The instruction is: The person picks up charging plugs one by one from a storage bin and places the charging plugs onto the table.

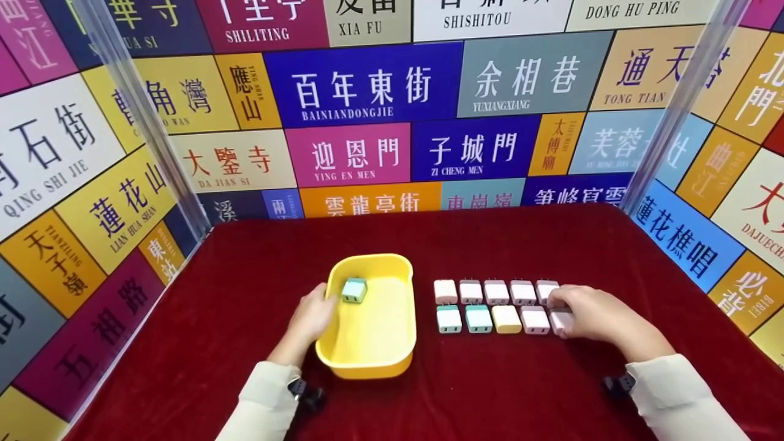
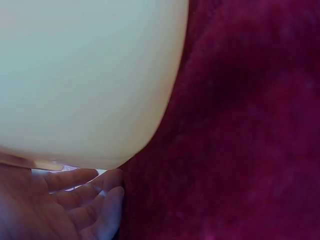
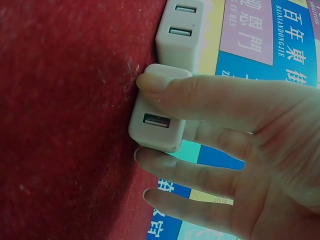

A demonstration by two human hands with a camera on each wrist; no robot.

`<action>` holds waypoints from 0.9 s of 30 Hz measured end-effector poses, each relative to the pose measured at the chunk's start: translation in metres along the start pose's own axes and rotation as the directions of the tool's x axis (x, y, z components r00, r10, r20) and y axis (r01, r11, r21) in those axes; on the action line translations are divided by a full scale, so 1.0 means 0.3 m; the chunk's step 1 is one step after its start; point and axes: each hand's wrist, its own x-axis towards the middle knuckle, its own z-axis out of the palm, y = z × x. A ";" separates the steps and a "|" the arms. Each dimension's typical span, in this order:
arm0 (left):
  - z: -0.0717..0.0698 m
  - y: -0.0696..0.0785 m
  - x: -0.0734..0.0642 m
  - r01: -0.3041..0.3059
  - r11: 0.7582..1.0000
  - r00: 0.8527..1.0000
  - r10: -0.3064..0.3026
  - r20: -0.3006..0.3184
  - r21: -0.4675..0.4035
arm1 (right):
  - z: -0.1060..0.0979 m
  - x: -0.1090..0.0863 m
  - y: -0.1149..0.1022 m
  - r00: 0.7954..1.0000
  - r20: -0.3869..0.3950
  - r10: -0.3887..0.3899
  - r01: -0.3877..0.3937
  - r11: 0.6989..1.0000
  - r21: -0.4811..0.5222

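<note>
My left hand [image 1: 313,313] holds a yellow plastic basin [image 1: 343,366] by its left side. In the left wrist view, the fingers [image 2: 92,212] lie along the wall of the basin [image 2: 85,80]. A mint-green USB charger [image 1: 354,290] rests inside it, toward the back left. On the right, my right hand [image 1: 597,315] pinches a pale USB charger [image 3: 156,131] at the right end of the front row. Its thumb [image 3: 155,84] lies across the port face, with a fingertip at the charger's side. A two-port pinkish charger [image 3: 179,32] stands right beside it.
Two rows of wall chargers line the red cloth [image 1: 490,380]: the back row has a cream charger [image 1: 446,292] and several grey-and-white ones [image 1: 497,293]; the front row includes mint chargers [image 1: 478,319] and a yellow one [image 1: 506,319]. A colourful sign-covered wall [image 1: 367,79] stands behind.
</note>
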 end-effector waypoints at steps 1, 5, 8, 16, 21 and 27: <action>0.002 -0.003 0.001 -0.006 1.000 1.000 0.006 -0.004 0.005 | 0.000 0.000 -0.001 1.000 -0.002 -0.005 0.005 1.000 -0.001; -0.032 0.067 -0.043 0.008 1.000 1.000 -0.008 -0.002 -0.018 | -0.002 0.000 -0.002 1.000 -0.008 -0.024 0.024 1.000 -0.009; -0.057 0.119 -0.076 0.020 1.000 1.000 -0.020 -0.003 -0.023 | -0.006 -0.003 0.000 1.000 0.002 -0.029 0.029 0.999 -0.013; -0.024 0.063 -0.034 0.036 0.999 0.999 -0.035 0.014 -0.009 | -0.024 -0.008 0.008 1.000 0.014 -0.025 0.025 1.000 -0.008; 0.012 -0.005 0.016 0.051 0.999 0.999 -0.051 0.020 -0.005 | -0.027 -0.009 0.004 1.000 0.011 -0.020 0.020 1.000 -0.013; 0.011 -0.017 0.022 0.040 0.999 0.999 -0.039 0.019 0.000 | -0.021 -0.007 -0.002 1.000 0.001 -0.018 0.018 1.000 0.004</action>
